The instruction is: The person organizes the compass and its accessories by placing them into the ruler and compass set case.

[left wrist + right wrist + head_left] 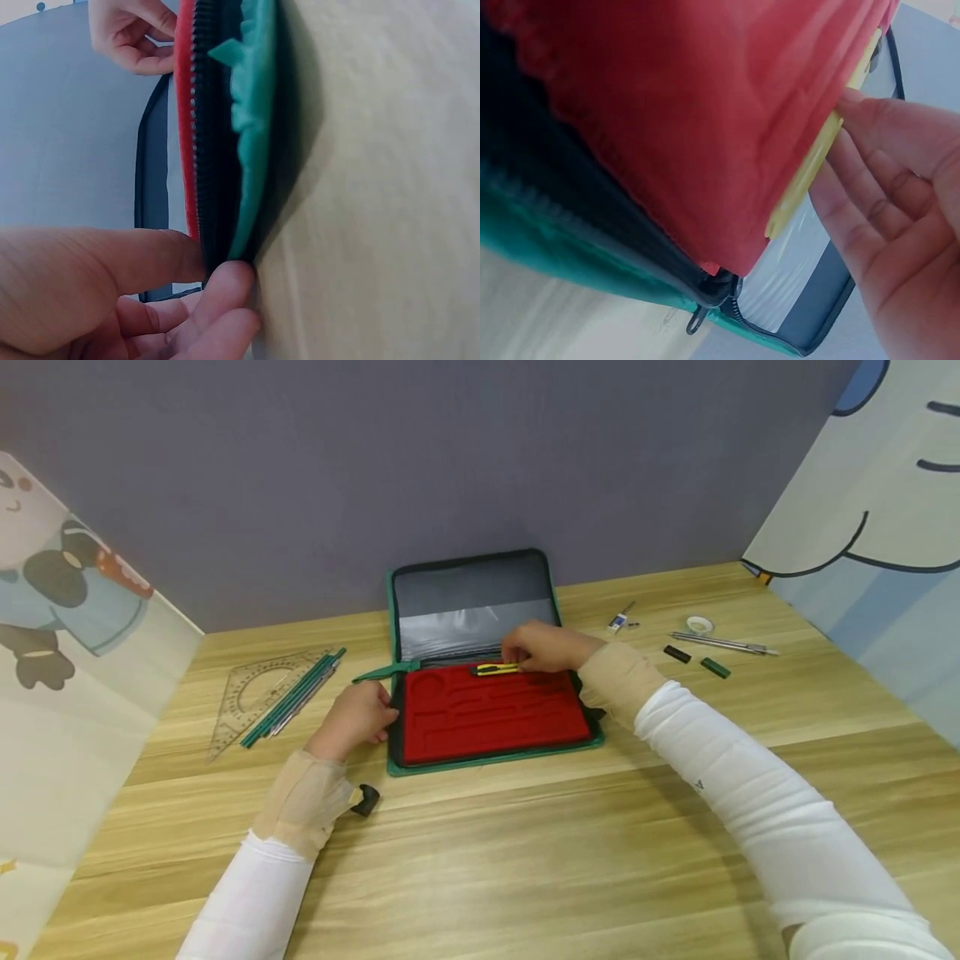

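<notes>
A zip case (495, 758) with a green edge lies unfolded on the table, its red moulded tray (510, 727) facing up. My right hand (546, 647) pinches a slim yellow-and-black utility knife (495, 669) at the tray's far edge. In the right wrist view, thumb and fingertips hold the yellow knife (810, 169) along the red edge. My left hand (360, 717) is at the case's left side. Its thumb and fingers pinch the zipped edge (217, 247) in the left wrist view. A green pointed strip (386, 671) sticks out past the case's left edge.
Left of the case, green pencils (288, 706) and silver pens lie on a clear set square (232, 702). Rightward are a small eraser-like box (617, 622), a white round item (700, 625), a metal compass (723, 644), and dark (677, 653) and green (715, 667) blocks. A wall stands behind.
</notes>
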Motion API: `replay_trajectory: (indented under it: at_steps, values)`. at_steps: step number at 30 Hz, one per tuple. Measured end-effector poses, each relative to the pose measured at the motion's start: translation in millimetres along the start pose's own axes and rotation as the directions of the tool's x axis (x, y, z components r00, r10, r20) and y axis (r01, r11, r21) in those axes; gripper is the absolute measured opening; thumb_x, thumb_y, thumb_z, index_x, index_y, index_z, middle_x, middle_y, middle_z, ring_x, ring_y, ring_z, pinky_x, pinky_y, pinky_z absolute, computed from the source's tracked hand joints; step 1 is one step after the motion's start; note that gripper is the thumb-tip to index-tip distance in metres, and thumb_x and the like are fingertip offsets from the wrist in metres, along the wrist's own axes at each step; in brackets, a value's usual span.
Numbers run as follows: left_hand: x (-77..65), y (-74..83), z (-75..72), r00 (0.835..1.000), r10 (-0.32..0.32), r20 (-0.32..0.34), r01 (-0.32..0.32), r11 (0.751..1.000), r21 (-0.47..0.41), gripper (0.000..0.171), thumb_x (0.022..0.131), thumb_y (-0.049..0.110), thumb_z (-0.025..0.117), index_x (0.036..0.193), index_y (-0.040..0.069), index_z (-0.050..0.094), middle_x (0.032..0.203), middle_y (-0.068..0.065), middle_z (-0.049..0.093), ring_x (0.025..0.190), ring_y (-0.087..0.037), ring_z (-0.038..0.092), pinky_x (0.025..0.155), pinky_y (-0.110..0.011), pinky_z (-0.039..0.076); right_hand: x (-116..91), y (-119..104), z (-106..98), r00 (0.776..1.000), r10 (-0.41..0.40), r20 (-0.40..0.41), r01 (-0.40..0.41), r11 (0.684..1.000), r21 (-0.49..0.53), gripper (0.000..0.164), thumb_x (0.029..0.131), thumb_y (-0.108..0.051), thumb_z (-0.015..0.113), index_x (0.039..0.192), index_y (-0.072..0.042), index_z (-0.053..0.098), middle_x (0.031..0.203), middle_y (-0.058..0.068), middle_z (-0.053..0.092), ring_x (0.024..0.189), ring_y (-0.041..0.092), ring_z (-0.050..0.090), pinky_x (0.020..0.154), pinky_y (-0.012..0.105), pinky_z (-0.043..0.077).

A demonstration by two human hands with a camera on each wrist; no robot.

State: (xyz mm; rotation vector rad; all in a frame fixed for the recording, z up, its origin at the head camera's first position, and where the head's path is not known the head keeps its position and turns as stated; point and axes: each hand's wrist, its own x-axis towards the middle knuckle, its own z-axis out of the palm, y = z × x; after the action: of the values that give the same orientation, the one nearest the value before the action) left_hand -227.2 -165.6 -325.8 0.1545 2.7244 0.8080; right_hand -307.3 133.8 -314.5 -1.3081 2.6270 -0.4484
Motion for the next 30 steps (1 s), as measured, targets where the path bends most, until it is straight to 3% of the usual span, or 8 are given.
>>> replay_trajectory:
  at_steps: [9,30]
  values:
    - [0.6,0.9,-0.6,1.0,-0.004,0.0,0.004,1.0,0.002,0.018,0.089,0.005,0.058,0.1,-0.008,0.053,0.075,-0.013,0.063,0.054,-0.013,0.06,0.049,-0.024,0.052,-0.4,0.5,1.2,1.0,-0.013,-0.012,0.014,1.0,0.023,0.014,0.079,0.009,0.064,0.091,0.001,0.065,0.09,0.013,0.067,0.084,0.027,0.065,0.076,0.038,0.053]
    - [3.3,-1.7,1.0,1.0,-0.012,0.005,0.012,1.0,0.017,0.02,0.091,0.006,0.057,0.104,-0.008,0.053,0.079,-0.013,0.063,0.054,-0.013,0.06,0.05,-0.023,0.052,-0.4,-1.1,4.5,0.999,0.041,-0.018,-0.04,0.997,0.062,0.012,0.081,0.008,0.066,0.091,0.001,0.066,0.09,0.013,0.068,0.087,0.026,0.065,0.079,0.038,0.052]
